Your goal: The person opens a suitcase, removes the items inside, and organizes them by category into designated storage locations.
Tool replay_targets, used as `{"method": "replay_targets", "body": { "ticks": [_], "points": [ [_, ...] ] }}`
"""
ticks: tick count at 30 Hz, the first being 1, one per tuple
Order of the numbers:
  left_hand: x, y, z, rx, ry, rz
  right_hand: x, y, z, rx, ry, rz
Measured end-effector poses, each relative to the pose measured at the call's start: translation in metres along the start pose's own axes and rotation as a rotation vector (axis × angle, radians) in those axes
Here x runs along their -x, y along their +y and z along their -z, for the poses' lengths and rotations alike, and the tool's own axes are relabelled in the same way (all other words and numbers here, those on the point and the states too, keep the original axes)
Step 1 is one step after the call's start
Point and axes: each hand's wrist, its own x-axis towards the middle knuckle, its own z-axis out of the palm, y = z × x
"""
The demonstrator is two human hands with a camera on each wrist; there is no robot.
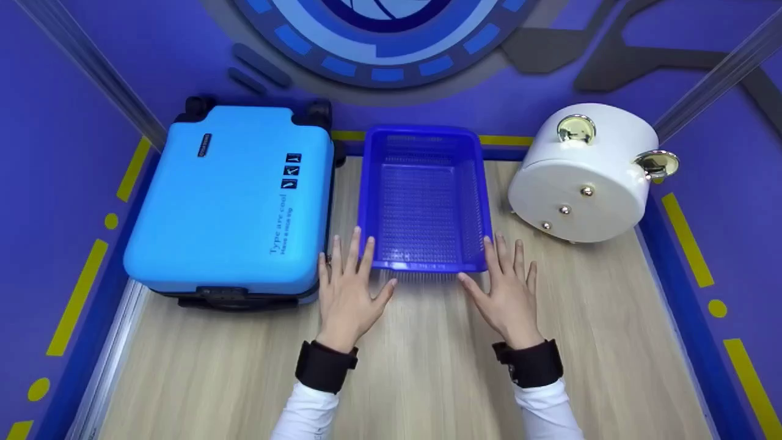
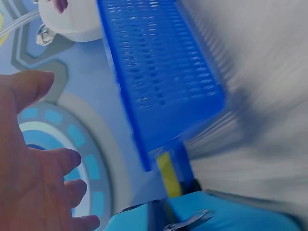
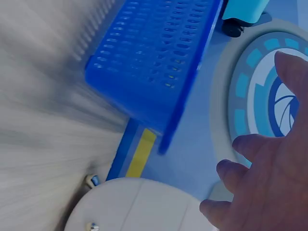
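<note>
A blue perforated plastic basket (image 1: 426, 267) sits on the wooden floor, its open top facing up. My left hand (image 1: 348, 302) is held near its left front corner, fingers spread and fairly straight, palm down. On the other side my right hand (image 1: 507, 296) mirrors it, fingertips overlapping the right front corner in the head view. The left wrist view shows a gap between the left hand (image 2: 33, 168) and the basket (image 2: 163, 62). In the right wrist view, the right hand (image 3: 269, 163) is likewise apart from the basket (image 3: 144, 62). Neither hand holds anything.
A light-blue suitcase (image 1: 232, 201) lies flat at left, close to my left fingers. At right stands a white drum-shaped object (image 1: 580, 177) with gold knobs and two gold discs. Blue walls with yellow dashes (image 1: 687, 238) enclose the floor (image 1: 427, 366) at the back and sides.
</note>
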Motion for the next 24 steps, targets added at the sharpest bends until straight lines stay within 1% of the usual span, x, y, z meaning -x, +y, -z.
{"method": "replay_targets", "body": {
  "ticks": [6, 10, 14, 16, 22, 24],
  "points": [
    [-0.003, -0.002, 0.024, -0.004, 0.052, -0.008, -0.007, -0.02, 0.004, -0.027, 0.034, 0.063],
    [-0.007, -0.011, 0.042, -0.024, 0.077, 0.017, -0.009, -0.033, -0.002, -0.041, 0.041, 0.118],
    [-0.008, -0.029, 0.058, -0.043, 0.109, 0.053, -0.008, -0.048, -0.012, -0.048, 0.044, 0.185],
    [-0.008, -0.039, 0.064, -0.04, 0.11, 0.073, -0.006, -0.056, -0.018, -0.057, 0.037, 0.219],
    [-0.003, -0.072, 0.078, -0.031, 0.066, 0.137, 0.003, -0.078, -0.034, -0.106, -0.032, 0.307],
    [0.0, -0.082, 0.082, -0.024, 0.052, 0.147, 0.006, -0.084, -0.039, -0.118, -0.05, 0.338]
  ]
}}
